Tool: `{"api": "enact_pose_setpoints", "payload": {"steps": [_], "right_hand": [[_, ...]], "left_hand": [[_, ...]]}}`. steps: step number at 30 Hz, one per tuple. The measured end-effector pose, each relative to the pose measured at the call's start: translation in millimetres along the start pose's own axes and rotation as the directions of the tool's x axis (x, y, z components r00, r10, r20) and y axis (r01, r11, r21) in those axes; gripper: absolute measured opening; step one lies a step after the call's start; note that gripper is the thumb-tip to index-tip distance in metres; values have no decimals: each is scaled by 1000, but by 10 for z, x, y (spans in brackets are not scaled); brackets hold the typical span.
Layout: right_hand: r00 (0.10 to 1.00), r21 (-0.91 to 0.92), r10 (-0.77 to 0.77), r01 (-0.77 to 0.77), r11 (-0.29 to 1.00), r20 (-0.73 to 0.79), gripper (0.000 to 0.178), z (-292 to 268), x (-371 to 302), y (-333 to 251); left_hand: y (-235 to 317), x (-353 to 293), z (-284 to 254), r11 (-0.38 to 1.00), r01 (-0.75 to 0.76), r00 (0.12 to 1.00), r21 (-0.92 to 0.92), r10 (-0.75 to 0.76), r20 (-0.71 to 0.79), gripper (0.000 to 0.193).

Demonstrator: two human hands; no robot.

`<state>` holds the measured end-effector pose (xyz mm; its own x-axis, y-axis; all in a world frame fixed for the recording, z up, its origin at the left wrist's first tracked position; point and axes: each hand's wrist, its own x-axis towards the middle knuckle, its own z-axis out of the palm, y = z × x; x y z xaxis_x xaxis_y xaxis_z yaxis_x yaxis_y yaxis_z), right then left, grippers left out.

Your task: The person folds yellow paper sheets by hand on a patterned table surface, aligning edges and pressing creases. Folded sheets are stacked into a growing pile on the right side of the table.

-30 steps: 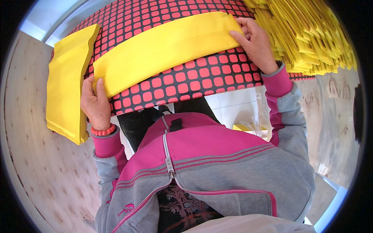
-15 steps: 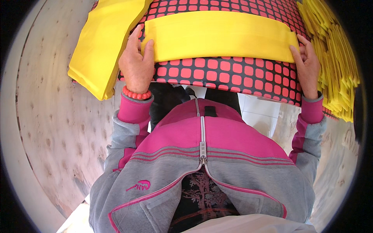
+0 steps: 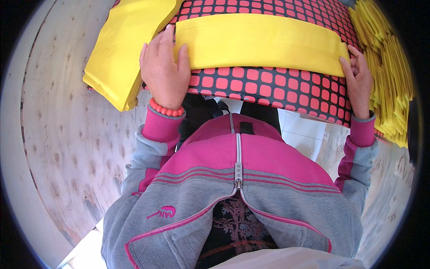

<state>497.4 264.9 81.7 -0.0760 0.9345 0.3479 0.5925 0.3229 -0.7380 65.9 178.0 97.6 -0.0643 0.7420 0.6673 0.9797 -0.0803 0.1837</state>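
A long yellow folded cloth strip (image 3: 264, 42) lies flat across the red-and-black checkered table covering (image 3: 268, 85). At its left end is my left hand (image 3: 166, 69), back up, fingers and thumb apart, between the strip and the yellow cloth stack on the left (image 3: 121, 58). My right hand (image 3: 361, 85) touches the strip's right end, the thumb at its edge and the index finger by the far corner. Its other fingers are half curled, with a gap between thumb and index. I see no firm grip in either hand.
A tall pile of folded yellow cloths (image 3: 385, 67) stands close to my right hand. The table's near edge curves in front of my body. A pale wooden board surface (image 3: 71, 148) spreads on the left, and light floor tiles (image 3: 300, 130) show under the table.
My left hand has shifted off the strip's left end toward the left stack, its fingers spread more. My right hand stays at the right end. The whole view has moved slightly.
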Motion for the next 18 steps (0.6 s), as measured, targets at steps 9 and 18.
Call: {"api": "enact_pose_setpoints", "payload": {"steps": [9,18], "right_hand": [[1000,-38,6,-5,999,6,37,-13,15,5],[998,-139,-57,53,989,-23,38,-26,-1,-47]], "left_hand": [[932,189,232,860,-332,877,-388,432,209,64],[896,240,497,903,-274,819,-331,400,412,66]]}}
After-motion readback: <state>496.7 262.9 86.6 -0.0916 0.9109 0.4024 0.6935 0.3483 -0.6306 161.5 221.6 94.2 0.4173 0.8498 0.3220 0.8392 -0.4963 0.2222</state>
